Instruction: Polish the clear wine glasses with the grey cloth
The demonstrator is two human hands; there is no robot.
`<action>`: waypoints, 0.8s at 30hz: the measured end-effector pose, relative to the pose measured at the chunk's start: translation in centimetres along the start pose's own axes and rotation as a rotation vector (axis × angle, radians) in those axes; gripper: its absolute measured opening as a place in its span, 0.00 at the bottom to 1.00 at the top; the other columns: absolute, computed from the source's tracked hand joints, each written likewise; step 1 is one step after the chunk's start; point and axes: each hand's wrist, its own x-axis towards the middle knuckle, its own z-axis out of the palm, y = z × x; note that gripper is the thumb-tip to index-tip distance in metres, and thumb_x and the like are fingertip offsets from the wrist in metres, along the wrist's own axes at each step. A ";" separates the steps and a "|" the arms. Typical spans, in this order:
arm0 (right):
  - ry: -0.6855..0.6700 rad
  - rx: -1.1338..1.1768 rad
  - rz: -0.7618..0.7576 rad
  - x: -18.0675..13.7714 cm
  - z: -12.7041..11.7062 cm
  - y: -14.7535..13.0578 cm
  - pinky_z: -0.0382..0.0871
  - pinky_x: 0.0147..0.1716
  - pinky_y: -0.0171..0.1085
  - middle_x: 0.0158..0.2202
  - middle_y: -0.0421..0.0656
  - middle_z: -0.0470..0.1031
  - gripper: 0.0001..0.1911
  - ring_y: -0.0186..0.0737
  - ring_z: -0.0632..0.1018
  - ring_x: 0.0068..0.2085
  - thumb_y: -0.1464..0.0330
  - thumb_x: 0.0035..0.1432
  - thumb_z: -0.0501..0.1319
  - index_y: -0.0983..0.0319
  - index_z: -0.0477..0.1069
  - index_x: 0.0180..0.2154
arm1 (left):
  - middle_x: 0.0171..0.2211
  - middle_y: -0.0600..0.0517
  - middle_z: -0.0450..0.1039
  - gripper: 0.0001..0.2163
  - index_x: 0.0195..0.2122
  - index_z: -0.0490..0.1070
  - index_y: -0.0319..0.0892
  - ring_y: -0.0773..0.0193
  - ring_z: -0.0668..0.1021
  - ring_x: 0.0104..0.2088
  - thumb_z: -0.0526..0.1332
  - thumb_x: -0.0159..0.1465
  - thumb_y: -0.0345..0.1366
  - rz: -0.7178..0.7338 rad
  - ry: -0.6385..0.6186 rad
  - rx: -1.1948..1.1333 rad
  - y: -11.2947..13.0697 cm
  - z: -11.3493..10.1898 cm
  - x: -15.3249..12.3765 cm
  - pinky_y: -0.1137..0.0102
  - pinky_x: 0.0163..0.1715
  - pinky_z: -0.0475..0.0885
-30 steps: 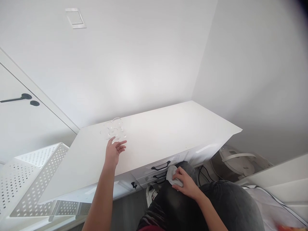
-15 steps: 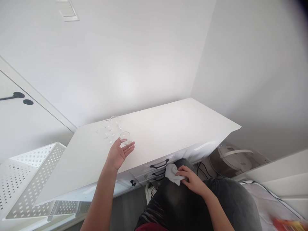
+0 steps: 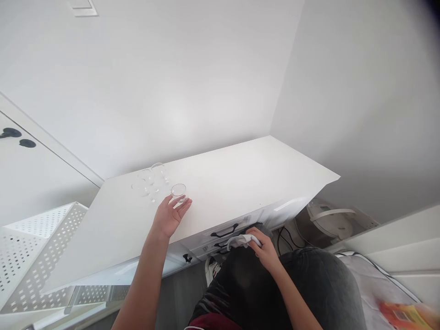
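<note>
Clear, round glass cup [image 3: 178, 191] with a thin rim sits in the person's left hand [image 3: 170, 217], over the left part of the long white desk [image 3: 237, 176]; whether its base touches the desktop cannot be told. The thumb is at the cup's left side and the fingers curl around its near and right sides, gripping it with the palm turned up. Just to the left, toward the wall, a cluster of similar transparent glass cups [image 3: 158, 171] stands on the desk, their outlines too faint to count surely. The right hand [image 3: 265, 251] is lower, in front of the desk and above the dark grey trousers [image 3: 250, 284], its fingers closed on a crumpled whitish cloth [image 3: 238, 241] that hangs out to the left. Behind the cloth, the desk's white front carries curved black handles [image 3: 224, 231]. A white perforated panel [image 3: 43, 279] stands at the desk's left end, below a white door with black round fittings [image 3: 27, 143]. Near the right end, a white lidded appliance with a curved handle [image 3: 332, 223] sits low beside thin black cables [image 3: 284, 239].
</note>
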 end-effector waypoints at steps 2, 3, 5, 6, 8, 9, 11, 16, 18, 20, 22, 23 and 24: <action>-0.012 0.097 -0.001 -0.2 1.1 -1.0 0.69 0.43 0.41 0.39 0.46 0.76 0.14 0.45 0.76 0.41 0.58 0.67 0.63 0.60 0.79 0.34 | 0.44 0.42 0.82 0.07 0.40 0.78 0.38 0.54 0.86 0.48 0.66 0.65 0.37 0.028 -0.016 0.008 -0.1 0.1 -0.2 0.60 0.53 0.85; -0.011 0.143 0.009 -0.4 1.6 -1.5 0.70 0.42 0.40 0.38 0.46 0.76 0.15 0.44 0.76 0.41 0.57 0.66 0.65 0.60 0.79 0.33 | 0.44 0.42 0.82 0.08 0.40 0.78 0.38 0.53 0.86 0.48 0.66 0.65 0.38 0.038 -0.034 0.023 -0.2 0.3 -0.4 0.59 0.54 0.84; 0.044 0.267 0.079 -0.8 2.3 -2.7 0.70 0.37 0.38 0.37 0.45 0.75 0.17 0.41 0.74 0.37 0.56 0.63 0.68 0.61 0.79 0.29 | 0.44 0.42 0.82 0.10 0.42 0.78 0.39 0.51 0.86 0.48 0.66 0.66 0.40 0.061 -0.096 0.063 -0.4 0.9 -1.1 0.55 0.56 0.83; 0.109 0.356 0.144 -1.0 2.5 -3.3 0.70 0.34 0.38 0.35 0.44 0.74 0.18 0.39 0.73 0.34 0.55 0.62 0.69 0.62 0.78 0.28 | 0.43 0.42 0.81 0.12 0.43 0.78 0.38 0.49 0.86 0.49 0.66 0.66 0.42 0.069 -0.138 0.085 -0.5 1.4 -1.3 0.54 0.57 0.82; 0.310 0.563 0.320 -0.6 2.6 -4.7 0.71 0.30 0.37 0.31 0.42 0.74 0.17 0.38 0.74 0.30 0.54 0.61 0.70 0.61 0.78 0.32 | 0.44 0.43 0.80 0.14 0.45 0.78 0.38 0.46 0.85 0.50 0.67 0.65 0.44 0.109 -0.222 0.116 -0.7 2.9 -1.1 0.52 0.58 0.80; 0.412 0.641 0.399 0.0 2.4 -5.4 0.73 0.29 0.37 0.31 0.42 0.75 0.16 0.39 0.76 0.30 0.54 0.60 0.71 0.60 0.79 0.36 | 0.44 0.43 0.80 0.15 0.45 0.77 0.39 0.45 0.85 0.50 0.68 0.65 0.45 0.122 -0.269 0.134 -0.9 4.0 -0.6 0.52 0.59 0.79; 0.575 0.720 0.460 2.1 1.6 -6.8 0.76 0.28 0.38 0.32 0.43 0.79 0.15 0.42 0.80 0.32 0.55 0.59 0.72 0.59 0.78 0.39 | 0.46 0.45 0.78 0.17 0.48 0.76 0.40 0.47 0.85 0.51 0.70 0.64 0.45 0.189 -0.380 0.172 -1.3 6.6 1.4 0.53 0.59 0.78; 0.730 0.861 0.371 10.5 -1.3 -9.7 0.80 0.30 0.36 0.41 0.43 0.83 0.14 0.42 0.83 0.38 0.61 0.56 0.71 0.58 0.76 0.43 | 0.52 0.46 0.72 0.22 0.54 0.74 0.46 0.51 0.85 0.48 0.71 0.64 0.49 0.356 -0.601 0.291 -3.8 12.9 8.8 0.55 0.54 0.79; 0.721 0.870 0.264 13.2 -2.2 -10.8 0.80 0.33 0.36 0.41 0.43 0.82 0.13 0.41 0.82 0.41 0.64 0.54 0.70 0.59 0.76 0.41 | 0.54 0.45 0.69 0.23 0.54 0.74 0.45 0.52 0.85 0.47 0.73 0.62 0.50 0.386 -0.632 0.352 -5.1 14.3 11.2 0.55 0.51 0.79; 0.724 0.816 0.206 15.0 -2.6 -11.5 0.78 0.34 0.35 0.39 0.42 0.80 0.12 0.40 0.81 0.40 0.67 0.51 0.70 0.60 0.75 0.39 | 0.55 0.45 0.68 0.23 0.54 0.74 0.45 0.52 0.85 0.48 0.71 0.63 0.51 0.381 -0.656 0.329 -6.3 14.7 12.8 0.56 0.51 0.79; 0.736 0.768 0.195 16.1 -2.5 -11.8 0.75 0.32 0.34 0.36 0.40 0.78 0.11 0.39 0.79 0.37 0.69 0.50 0.69 0.61 0.73 0.38 | 0.56 0.45 0.68 0.22 0.55 0.72 0.46 0.52 0.84 0.50 0.68 0.66 0.53 0.386 -0.653 0.259 -7.3 14.5 13.5 0.57 0.53 0.78; 0.737 0.752 0.190 16.5 -2.2 -11.7 0.74 0.31 0.34 0.34 0.40 0.77 0.10 0.38 0.78 0.36 0.69 0.50 0.68 0.61 0.73 0.37 | 0.57 0.45 0.67 0.22 0.56 0.72 0.47 0.52 0.84 0.52 0.68 0.66 0.52 0.392 -0.651 0.249 -7.8 14.4 13.5 0.57 0.53 0.78; 0.728 0.735 0.182 16.8 -1.8 -11.7 0.73 0.30 0.34 0.34 0.40 0.76 0.10 0.37 0.77 0.34 0.69 0.50 0.67 0.61 0.72 0.37 | 0.58 0.45 0.66 0.22 0.56 0.72 0.48 0.51 0.83 0.52 0.68 0.66 0.52 0.408 -0.648 0.263 -8.2 14.3 13.4 0.57 0.54 0.79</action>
